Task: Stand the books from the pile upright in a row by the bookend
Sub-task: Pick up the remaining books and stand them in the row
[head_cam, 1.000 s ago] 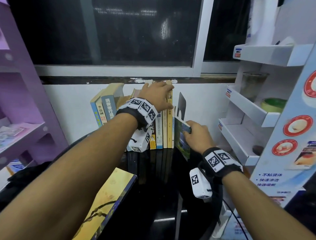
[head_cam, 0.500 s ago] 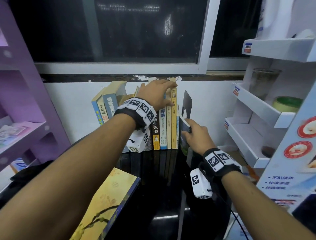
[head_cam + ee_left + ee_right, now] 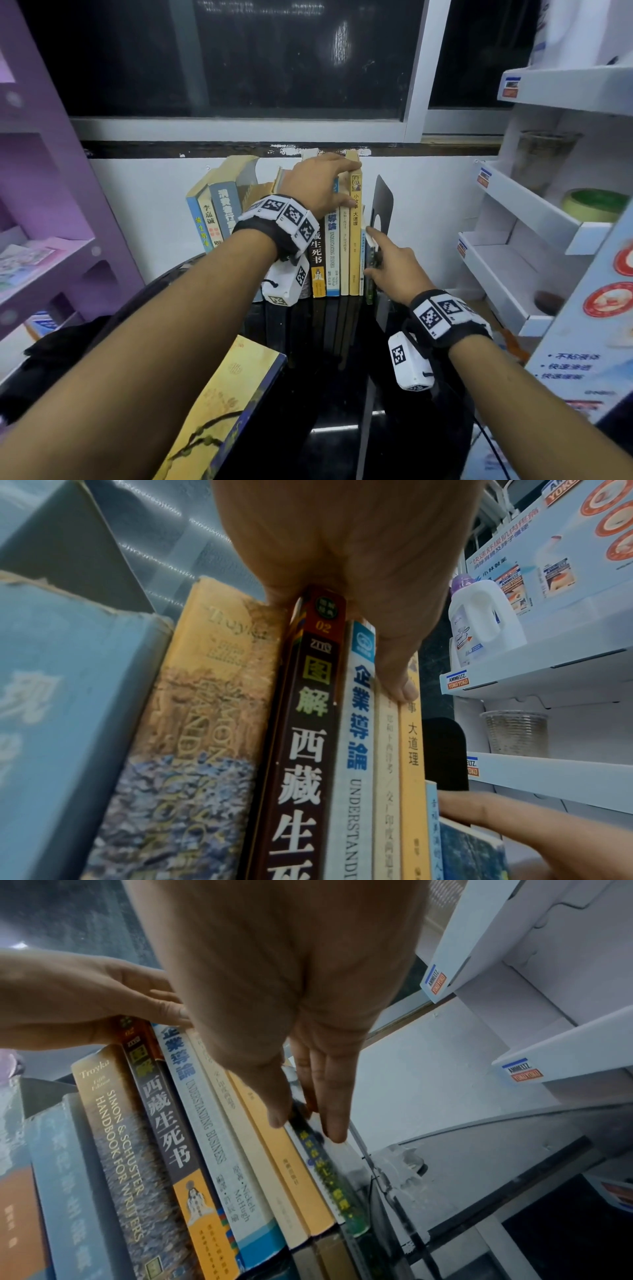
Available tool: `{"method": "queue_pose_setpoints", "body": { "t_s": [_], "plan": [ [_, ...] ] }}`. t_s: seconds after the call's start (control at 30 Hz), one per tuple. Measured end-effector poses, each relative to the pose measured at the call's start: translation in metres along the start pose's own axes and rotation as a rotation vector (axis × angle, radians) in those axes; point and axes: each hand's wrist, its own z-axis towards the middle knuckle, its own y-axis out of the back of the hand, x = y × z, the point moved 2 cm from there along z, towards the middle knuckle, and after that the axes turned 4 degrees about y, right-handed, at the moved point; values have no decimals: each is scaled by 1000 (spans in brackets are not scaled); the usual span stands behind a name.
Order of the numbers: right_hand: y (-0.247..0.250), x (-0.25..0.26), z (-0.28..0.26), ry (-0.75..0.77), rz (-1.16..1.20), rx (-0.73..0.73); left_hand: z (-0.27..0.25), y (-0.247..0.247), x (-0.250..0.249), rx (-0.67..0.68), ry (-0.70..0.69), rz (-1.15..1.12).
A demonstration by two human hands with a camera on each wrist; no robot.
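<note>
A: Status on the row?

B: Row of books point(image 3: 337, 246) stands upright on the black glass table point(image 3: 329, 394), spines out, against the white wall. Black bookend point(image 3: 382, 205) sits at its right end.

A: Left hand?

B: Left hand point(image 3: 317, 186) lies on top of the row, fingers straight and spread over the top edges, reaching to the tall yellow book point(image 3: 355, 236). The left wrist view shows the thumb pressing down the spines between the blue-and-white book point(image 3: 358, 737) and the yellow one. Not curled round anything, just pressing.

A: Right?

B: Right hand point(image 3: 394, 267) is at the thin green-and-blue book point(image 3: 369, 270), the last one in the row, wedged between the yellow book and the bookend. Fingers point(image 3: 334, 1096) are straight and narrow, flat along its right face; thumb point(image 3: 274, 1096) on the spine side. Index tip points up beside the bookend's round hole. Light flat contact, not a closed fist.

A: Is that thin book upright?

B: Near upright, bottom edge on the glass. Cannot tell if it touches the bookend plate.

A: Pile?

B: One big yellow book with a branch print point(image 3: 219, 411) lies flat on the near left of the table, well apart from the row. Leftmost books point(image 3: 219, 212) in the row lean to the right.

A: Surroundings?

B: Purple shelf point(image 3: 44, 240) left, white display rack point(image 3: 534, 219) right, dark window above.
</note>
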Motion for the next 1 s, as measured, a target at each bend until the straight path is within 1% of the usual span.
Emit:
{"method": "queue_pose_setpoints", "body": {
  "t_s": [0.13,0.33,0.73,1.0],
  "plan": [
    [-1,-3,2,7,-31,31,-1,-2,1,-7,11,0],
    [-8,-8,5,2,-33,12,-1,-4,3,-10,45,16],
    [-12,-12,11,-4,-59,48,-3,-6,3,-43,28,13],
    [-12,-14,13,-10,-33,19,-3,-4,3,-60,8,-11]
  ]
}}
